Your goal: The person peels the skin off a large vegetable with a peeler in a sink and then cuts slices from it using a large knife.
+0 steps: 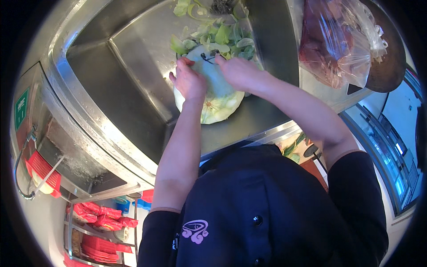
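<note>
A large pale-green melon (213,90), probably a winter melon, lies in a stainless steel sink (130,60) with its skin largely pared away. One rounded end, with a small brownish mark at its centre, points towards me. My left hand (191,80) grips the melon's left side, its fingers curled along the edge. In my right hand (242,73) is a black-framed peeler (208,59), its head against the far part of the melon; my fingers hide the handle. Green peelings (223,36) are heaped just beyond the melon.
Dark scraps (222,6) sit at the sink's far end. To the right are a clear plastic bag of red meat (333,43) and a dark round pan or board (387,66). On the left, a tap (28,195) runs into a second basin (90,167). Red packets (103,217) fill a rack.
</note>
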Motion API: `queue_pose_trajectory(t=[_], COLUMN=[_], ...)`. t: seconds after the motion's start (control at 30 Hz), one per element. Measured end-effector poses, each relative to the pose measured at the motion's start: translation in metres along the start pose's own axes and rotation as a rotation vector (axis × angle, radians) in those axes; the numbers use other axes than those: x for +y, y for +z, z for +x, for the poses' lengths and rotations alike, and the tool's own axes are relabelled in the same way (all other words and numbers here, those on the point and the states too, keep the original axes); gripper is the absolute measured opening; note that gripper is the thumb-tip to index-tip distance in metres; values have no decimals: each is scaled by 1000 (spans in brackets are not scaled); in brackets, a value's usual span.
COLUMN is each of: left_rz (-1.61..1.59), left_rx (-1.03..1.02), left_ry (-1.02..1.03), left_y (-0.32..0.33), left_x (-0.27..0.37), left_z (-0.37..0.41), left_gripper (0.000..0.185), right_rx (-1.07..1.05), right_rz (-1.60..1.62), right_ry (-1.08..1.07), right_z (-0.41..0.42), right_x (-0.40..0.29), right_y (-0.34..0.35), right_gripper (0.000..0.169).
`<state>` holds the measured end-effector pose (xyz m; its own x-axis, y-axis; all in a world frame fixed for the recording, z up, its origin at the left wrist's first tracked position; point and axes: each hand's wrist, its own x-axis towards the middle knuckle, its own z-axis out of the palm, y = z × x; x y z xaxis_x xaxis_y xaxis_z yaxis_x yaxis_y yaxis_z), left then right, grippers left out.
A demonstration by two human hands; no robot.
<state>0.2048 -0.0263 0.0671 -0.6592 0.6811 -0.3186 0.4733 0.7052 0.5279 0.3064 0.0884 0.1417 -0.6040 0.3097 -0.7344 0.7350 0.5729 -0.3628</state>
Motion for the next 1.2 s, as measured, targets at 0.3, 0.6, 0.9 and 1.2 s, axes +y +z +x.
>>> queue_pose_trajectory(t=[0.3, 0.6, 0.9, 1.2], left_rz=[-222, 10, 43, 73], left_rx=[37, 196, 164, 141], left_ry=[40, 40, 72, 93], left_y=[-4, -5, -9, -7], left_x=[-8, -33, -25, -23], left_z=[7, -23, -24, -27], left_gripper=[35, 26, 24, 26], right_rx=[-154, 126, -69, -8], right_rz=[214, 148, -104, -55], right_ry=[116, 1, -20, 50], right_z=[-155, -38, 63, 15], right_x=[-17, -11, -23, -27], right_y=[17, -22, -13, -4], right_gripper=[20, 22, 34, 39])
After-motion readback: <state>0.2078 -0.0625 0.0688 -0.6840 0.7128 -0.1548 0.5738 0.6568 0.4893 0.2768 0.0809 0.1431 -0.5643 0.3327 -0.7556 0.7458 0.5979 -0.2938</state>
